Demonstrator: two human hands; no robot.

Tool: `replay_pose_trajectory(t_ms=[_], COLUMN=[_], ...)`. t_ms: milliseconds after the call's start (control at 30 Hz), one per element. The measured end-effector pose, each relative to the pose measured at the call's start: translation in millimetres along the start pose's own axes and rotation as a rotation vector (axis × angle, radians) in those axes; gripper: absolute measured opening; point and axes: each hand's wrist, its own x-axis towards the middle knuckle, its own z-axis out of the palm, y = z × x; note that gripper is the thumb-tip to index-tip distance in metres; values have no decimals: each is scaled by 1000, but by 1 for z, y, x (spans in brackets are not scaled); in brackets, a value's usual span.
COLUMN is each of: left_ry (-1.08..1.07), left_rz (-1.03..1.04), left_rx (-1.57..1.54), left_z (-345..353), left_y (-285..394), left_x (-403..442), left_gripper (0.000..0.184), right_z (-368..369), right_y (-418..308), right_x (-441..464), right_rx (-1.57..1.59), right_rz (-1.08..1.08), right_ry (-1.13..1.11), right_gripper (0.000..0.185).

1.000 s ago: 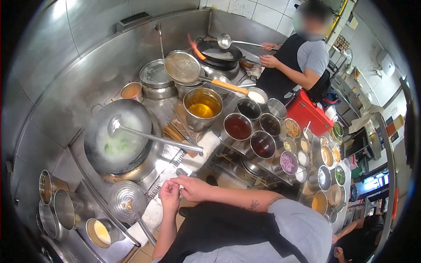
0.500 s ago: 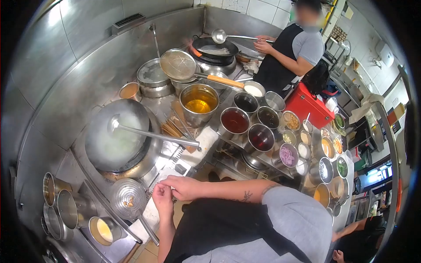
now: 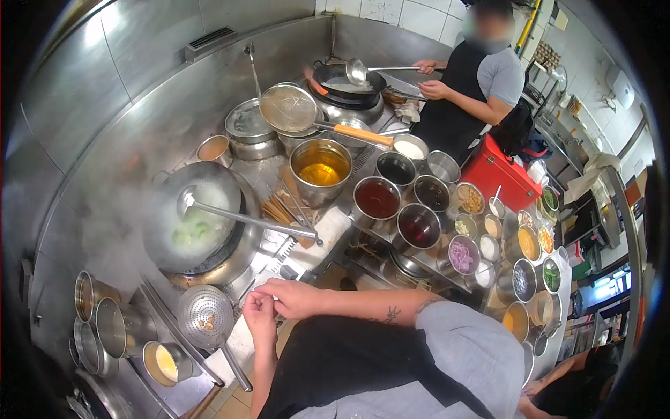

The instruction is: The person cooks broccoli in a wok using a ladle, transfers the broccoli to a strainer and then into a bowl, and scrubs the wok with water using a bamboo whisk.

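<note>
My left hand (image 3: 259, 313) and my right hand (image 3: 289, 298) meet in front of my apron, at the stove's front edge. Both have curled fingers touching each other; whatever they hold, if anything, is hidden. Beyond them a steaming wok (image 3: 183, 246) holds cloudy liquid with green pieces. A ladle (image 3: 255, 222) rests across the wok, its bowl inside and its handle over the near rim. Close by my left hand lies a perforated strainer (image 3: 205, 315) with a few small orange-brown bits in it.
A metal pot of yellow oil (image 3: 321, 171) stands behind, with a wire-mesh skimmer (image 3: 289, 108) near it. Sauce and ingredient containers (image 3: 377, 198) fill the counter at right. Past them a co-worker (image 3: 474, 84) holds a ladle over another wok (image 3: 347, 85). Metal pots (image 3: 120, 328) stand at left.
Steam over the near wok has thickened and spread left, and green pieces now show in it. The co-worker's hands have moved apart. My hands stay together in nearly the same place.
</note>
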Motion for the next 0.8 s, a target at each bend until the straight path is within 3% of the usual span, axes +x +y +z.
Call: replay_pose_trajectory(t_ms=[200, 600, 800], left_ry=[-19, -42, 13], left_rz=[-8, 46, 93], left_rx=[20, 79, 33], left_z=[4, -16, -33], left_y=[0, -1, -5], left_x=[7, 1, -5], left_gripper=[13, 13, 8], right_z=[1, 12, 23], right_y=[2, -15, -22], right_x=[-5, -3, 6], right_rx=[25, 16, 2], right_rz=[42, 78, -25], right_ry=[91, 35, 9], right_gripper=[50, 49, 45])
